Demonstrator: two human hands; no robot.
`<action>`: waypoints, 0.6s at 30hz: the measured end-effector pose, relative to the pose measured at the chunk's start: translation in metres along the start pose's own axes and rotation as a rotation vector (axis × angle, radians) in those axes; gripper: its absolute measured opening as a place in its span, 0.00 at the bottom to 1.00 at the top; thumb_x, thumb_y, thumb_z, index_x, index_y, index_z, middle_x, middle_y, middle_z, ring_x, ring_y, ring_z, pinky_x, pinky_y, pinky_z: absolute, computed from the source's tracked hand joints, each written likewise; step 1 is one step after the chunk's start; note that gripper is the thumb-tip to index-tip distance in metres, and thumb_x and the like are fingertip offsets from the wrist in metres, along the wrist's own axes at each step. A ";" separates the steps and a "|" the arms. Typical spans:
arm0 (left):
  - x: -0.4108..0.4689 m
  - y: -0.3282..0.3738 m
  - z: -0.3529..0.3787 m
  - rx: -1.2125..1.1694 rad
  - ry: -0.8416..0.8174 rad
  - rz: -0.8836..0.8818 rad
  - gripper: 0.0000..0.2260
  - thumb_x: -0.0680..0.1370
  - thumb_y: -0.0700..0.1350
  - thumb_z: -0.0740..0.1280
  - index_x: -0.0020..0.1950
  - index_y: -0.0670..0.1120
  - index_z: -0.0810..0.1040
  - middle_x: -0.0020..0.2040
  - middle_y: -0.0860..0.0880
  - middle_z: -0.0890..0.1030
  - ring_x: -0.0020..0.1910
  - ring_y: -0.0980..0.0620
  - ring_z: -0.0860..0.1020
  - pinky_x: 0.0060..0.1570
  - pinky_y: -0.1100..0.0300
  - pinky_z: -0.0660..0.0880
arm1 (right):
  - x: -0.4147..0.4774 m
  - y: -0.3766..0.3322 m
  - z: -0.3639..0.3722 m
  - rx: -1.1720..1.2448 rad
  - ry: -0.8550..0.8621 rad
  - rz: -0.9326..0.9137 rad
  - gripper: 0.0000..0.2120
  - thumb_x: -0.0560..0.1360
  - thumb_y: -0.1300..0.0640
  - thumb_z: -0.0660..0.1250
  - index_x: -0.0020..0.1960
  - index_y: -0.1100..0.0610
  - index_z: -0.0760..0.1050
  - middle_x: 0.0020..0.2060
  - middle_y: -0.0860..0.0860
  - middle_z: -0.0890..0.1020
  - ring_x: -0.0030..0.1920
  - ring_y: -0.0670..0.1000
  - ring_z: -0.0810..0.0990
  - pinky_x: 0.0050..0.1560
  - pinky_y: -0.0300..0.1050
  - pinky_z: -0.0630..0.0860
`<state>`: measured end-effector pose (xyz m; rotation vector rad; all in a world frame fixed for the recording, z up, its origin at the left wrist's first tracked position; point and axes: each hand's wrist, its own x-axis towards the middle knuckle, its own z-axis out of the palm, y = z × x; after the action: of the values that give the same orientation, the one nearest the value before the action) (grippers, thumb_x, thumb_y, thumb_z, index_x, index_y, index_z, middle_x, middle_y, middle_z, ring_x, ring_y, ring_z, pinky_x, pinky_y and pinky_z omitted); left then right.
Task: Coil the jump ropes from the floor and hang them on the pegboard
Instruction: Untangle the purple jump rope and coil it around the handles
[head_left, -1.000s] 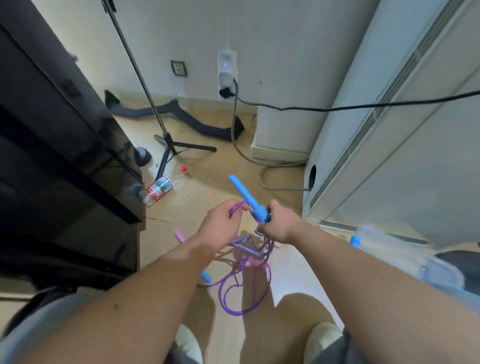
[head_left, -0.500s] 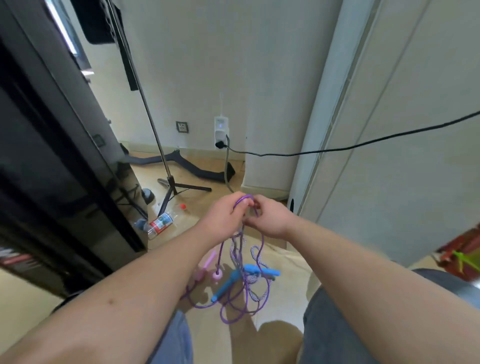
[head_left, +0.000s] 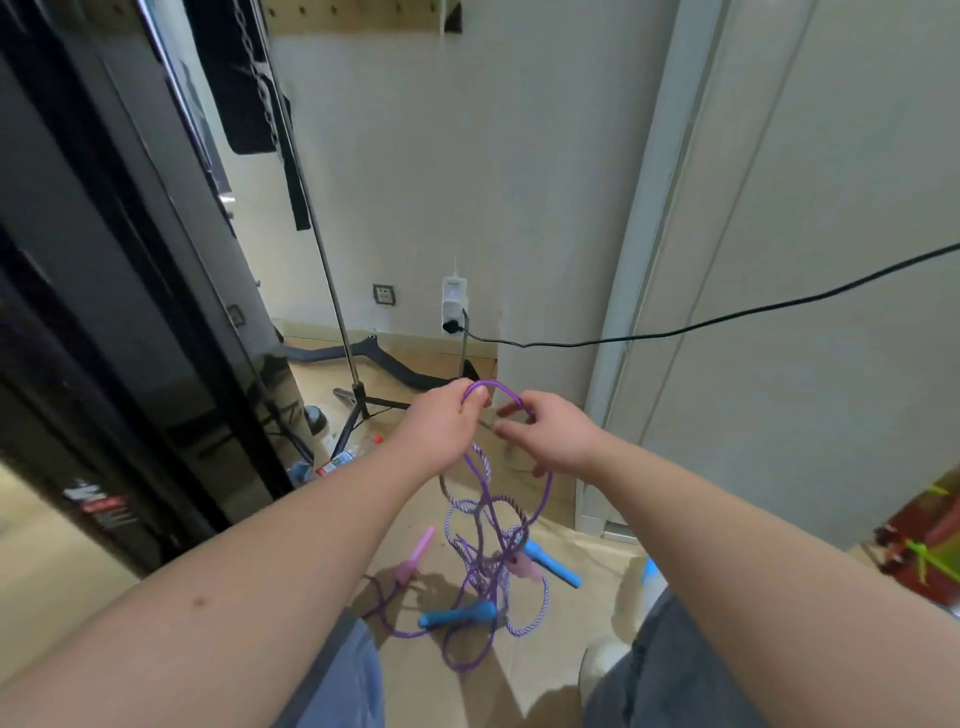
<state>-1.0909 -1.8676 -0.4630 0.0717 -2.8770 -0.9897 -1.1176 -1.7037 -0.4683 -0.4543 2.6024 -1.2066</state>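
Note:
My left hand (head_left: 441, 423) and my right hand (head_left: 550, 439) are raised at chest height and both grip a short arch of purple jump rope (head_left: 493, 387) between them. From the hands a tangle of purple and striped rope (head_left: 485, 551) hangs down. Two blue handles (head_left: 454, 616) (head_left: 553, 561) and a pink handle (head_left: 418, 553) dangle low in the tangle, near the floor. The wooden pegboard (head_left: 358, 15) shows at the top edge on the wall ahead.
A dark glossy cabinet (head_left: 104, 312) stands close on the left. A tripod stand (head_left: 353, 395) and a plastic bottle (head_left: 337, 460) are on the floor ahead. A black cable (head_left: 727, 317) runs from the wall socket across to the right. White panels (head_left: 779, 260) fill the right side.
Both hands have lifted the ropes higher, and the view has tilted up toward the wall. The blue handle left my right hand and now dangles below with the others.

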 end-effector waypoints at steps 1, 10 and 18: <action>-0.003 0.002 -0.002 -0.054 -0.002 -0.032 0.15 0.84 0.54 0.53 0.55 0.52 0.78 0.43 0.49 0.80 0.42 0.46 0.79 0.46 0.52 0.78 | -0.001 -0.003 -0.003 0.031 0.008 0.001 0.14 0.78 0.50 0.67 0.61 0.54 0.76 0.40 0.51 0.75 0.36 0.54 0.78 0.37 0.53 0.84; 0.001 0.027 -0.005 -0.694 0.010 -0.161 0.12 0.82 0.51 0.62 0.55 0.44 0.79 0.43 0.44 0.81 0.36 0.46 0.84 0.36 0.51 0.83 | -0.005 0.004 0.004 -0.013 -0.365 0.109 0.13 0.74 0.47 0.72 0.48 0.57 0.81 0.32 0.50 0.75 0.32 0.52 0.74 0.31 0.41 0.74; 0.009 0.002 0.014 -0.692 -0.423 -0.206 0.13 0.79 0.60 0.61 0.53 0.53 0.77 0.49 0.49 0.81 0.47 0.47 0.78 0.50 0.51 0.74 | 0.025 -0.007 -0.009 0.403 -0.056 0.117 0.17 0.82 0.48 0.59 0.46 0.58 0.79 0.32 0.52 0.76 0.27 0.51 0.69 0.23 0.38 0.66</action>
<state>-1.1017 -1.8577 -0.4721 0.1162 -2.6989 -2.2108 -1.1420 -1.7110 -0.4596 -0.2467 2.2231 -1.5972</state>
